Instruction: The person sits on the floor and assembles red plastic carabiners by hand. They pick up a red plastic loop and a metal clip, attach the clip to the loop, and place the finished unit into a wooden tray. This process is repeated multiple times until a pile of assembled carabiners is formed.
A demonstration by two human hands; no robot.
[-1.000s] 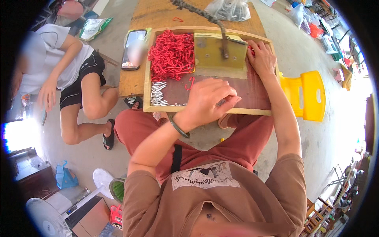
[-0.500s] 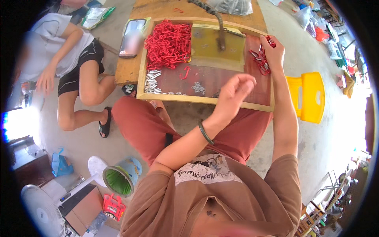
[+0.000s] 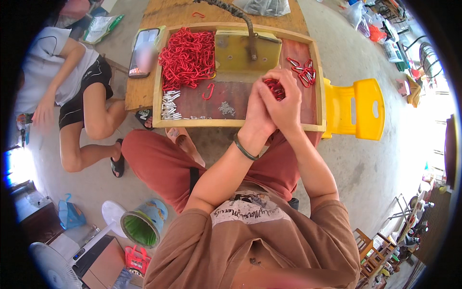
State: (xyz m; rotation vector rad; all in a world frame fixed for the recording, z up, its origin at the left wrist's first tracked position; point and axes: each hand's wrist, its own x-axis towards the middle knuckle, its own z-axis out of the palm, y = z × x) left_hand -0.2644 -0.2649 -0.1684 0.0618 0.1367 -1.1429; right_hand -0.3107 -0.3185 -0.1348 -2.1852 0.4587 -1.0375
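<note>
Over the near right part of a wooden-rimmed tray, my two hands are pressed together around several red carabiners. My right hand curls over them from the right. My left hand, with a dark bangle at the wrist, closes against it from the left; its fingertips are mostly hidden. Beyond my right hand, several red carabiners with silver gates lie in the tray. On the left side sits a large heap of red hook-shaped carabiner bodies, with silver pins below it.
A single red hook and small metal bits lie mid-tray. A yellowish block with a metal lever stands at the back. A phone lies left of the tray, a yellow chair stands right. Another person sits at left.
My right hand has come from the tray's right edge to the middle, carrying red carabiners. My left hand has met it and closed around them. The view has shifted slightly.
</note>
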